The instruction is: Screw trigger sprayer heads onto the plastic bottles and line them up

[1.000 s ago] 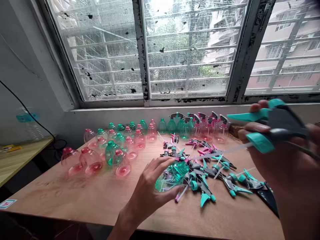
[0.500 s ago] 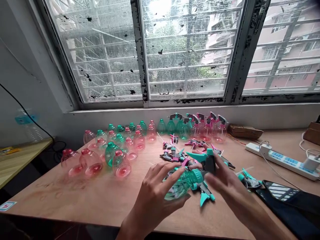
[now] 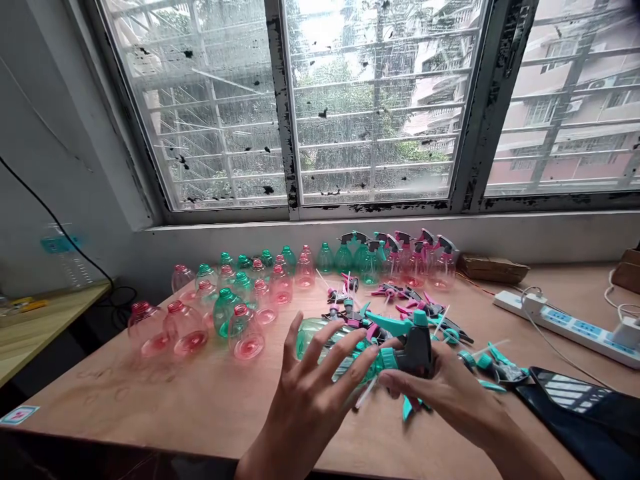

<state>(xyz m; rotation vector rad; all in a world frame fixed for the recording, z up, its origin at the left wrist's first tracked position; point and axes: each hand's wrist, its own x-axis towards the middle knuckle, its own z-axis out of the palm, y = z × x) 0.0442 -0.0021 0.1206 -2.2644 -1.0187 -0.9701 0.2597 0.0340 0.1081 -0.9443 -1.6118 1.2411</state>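
Observation:
A clear green spray bottle [image 3: 309, 331] lies sideways above the table, my left hand [image 3: 313, 393] around its body with the fingers laid across it. A grey and turquoise trigger spray head [image 3: 418, 343] is at the bottle's neck, its turquoise trigger pointing left. My right hand [image 3: 450, 383] grips this head, thumb and fingertips at the turquoise collar. Whether the collar is threaded on fully cannot be made out. Beyond and beneath the hands lies a pile of loose pink and turquoise spray heads [image 3: 350, 303] with thin white tubes.
Headless red bottles [image 3: 186, 330] and green bottles [image 3: 226, 307] stand at the left. Several bottles with spray heads [image 3: 415, 263] line the back. On the right are a white power strip [image 3: 565, 323], a brown block [image 3: 493, 268] and a dark phone [image 3: 575, 390].
My right hand has moved to the bottle's neck and closed at the collar. The spray head now lines up with the bottle, which shifted slightly left.

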